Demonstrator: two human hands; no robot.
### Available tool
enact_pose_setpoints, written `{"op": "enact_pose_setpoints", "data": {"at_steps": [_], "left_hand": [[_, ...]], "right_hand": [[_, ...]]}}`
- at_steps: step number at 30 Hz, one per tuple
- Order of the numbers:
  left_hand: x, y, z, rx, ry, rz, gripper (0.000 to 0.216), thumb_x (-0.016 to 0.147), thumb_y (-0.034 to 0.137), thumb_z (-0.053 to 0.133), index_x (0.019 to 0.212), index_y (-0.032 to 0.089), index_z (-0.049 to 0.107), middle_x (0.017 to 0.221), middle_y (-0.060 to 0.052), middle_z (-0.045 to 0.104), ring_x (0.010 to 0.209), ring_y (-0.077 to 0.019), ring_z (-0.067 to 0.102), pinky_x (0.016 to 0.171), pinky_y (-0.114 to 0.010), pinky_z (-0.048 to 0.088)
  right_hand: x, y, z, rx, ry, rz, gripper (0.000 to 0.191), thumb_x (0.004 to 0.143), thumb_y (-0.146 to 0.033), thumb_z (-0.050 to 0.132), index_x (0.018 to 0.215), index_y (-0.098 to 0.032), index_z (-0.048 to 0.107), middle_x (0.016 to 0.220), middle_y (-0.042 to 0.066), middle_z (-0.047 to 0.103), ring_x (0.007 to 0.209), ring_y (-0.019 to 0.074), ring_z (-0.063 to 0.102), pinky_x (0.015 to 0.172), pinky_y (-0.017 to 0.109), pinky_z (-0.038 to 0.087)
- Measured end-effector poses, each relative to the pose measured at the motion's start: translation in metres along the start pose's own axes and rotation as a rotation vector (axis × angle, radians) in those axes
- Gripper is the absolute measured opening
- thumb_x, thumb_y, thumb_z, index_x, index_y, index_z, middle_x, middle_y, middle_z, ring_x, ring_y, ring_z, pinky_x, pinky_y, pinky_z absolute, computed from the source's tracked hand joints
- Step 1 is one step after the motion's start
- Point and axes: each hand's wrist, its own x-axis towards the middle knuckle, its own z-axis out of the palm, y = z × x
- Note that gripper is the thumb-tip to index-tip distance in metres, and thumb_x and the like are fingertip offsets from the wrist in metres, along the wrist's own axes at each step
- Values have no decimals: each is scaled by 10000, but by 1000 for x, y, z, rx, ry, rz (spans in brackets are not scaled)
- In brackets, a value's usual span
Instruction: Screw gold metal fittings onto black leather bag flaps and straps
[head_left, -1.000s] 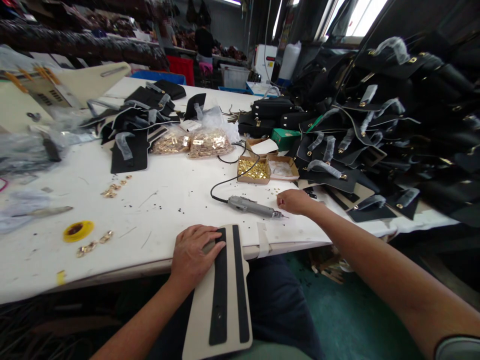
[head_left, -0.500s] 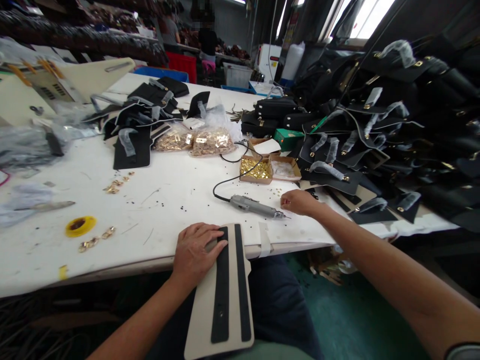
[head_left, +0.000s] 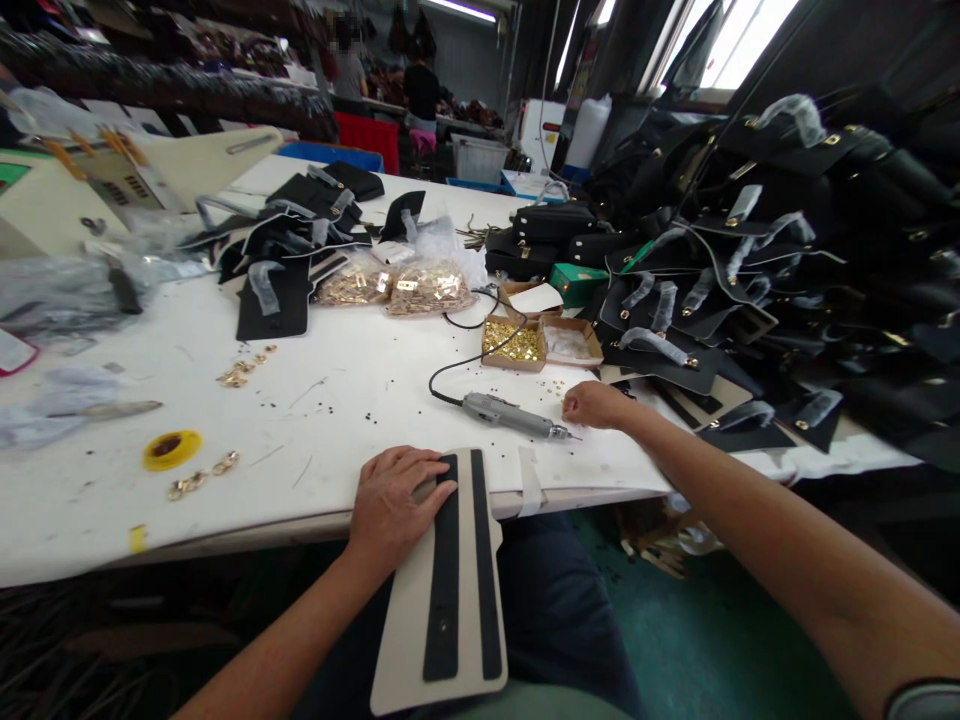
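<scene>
Fittings (head_left: 513, 338) in gold fill one box (head_left: 513, 363), whitish plastic (head_left: 566, 341) its neighbour (head_left: 577, 361), just beyond my right grip (head_left: 592, 405), curled together; my left grip (head_left: 394, 500), thumb apart, lies on the beige panel (head_left: 467, 560).

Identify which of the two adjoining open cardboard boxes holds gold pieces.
The left box: gold pieces cover its inside, while the right box, nearer the right hand, holds pale contents.

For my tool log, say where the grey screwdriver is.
In the head view, the grey screwdriver lies on the white table, just right of centre, left of the right hand.
</scene>
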Motion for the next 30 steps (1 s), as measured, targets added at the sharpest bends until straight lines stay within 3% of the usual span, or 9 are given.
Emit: {"op": "enact_pose_setpoints", "data": {"at_steps": [11,18,23,26,30], "left_hand": [[0,-2,1,-5,8,7,144,885,364,721,1012,318,770,1170,-4,767,1137,-283,633,986,-475,424],[1,0,0,-1,4,4,143,885,365,722,1010,316,771,1170,-7,767,1138,-287,635,993,-473,420],[0,-1,0,-7,6,4,132,885,356,725,1002,316,771,1170,-2,767,1143,-282,630,988,-467,415],[-1,-2,1,-11,8,2,136,888,361,724,1008,313,768,1170,3,765,1146,-280,625,991,-469,411],[0,-2,1,-15,7,-5,139,886,361,727,1008,310,768,1165,0,766,1143,-282,625,989,-470,412]], "right_hand": [[-3,-1,4,132,20,31,139,749,-257,663,805,-201,778,729,23,749,642,157,654,558,228,409],[-11,-2,18,201,175,24,119,752,-209,627,794,-196,737,819,23,756,746,160,651,625,235,418],[-15,3,22,267,191,-2,264,822,-187,584,1029,-200,747,817,-6,765,702,135,667,635,213,449],[-15,8,20,247,215,-9,206,862,-199,574,950,-210,760,774,1,756,713,149,666,648,228,439],[-14,8,20,169,342,41,210,936,-280,550,987,-217,744,990,52,770,881,195,667,725,272,414]]}}
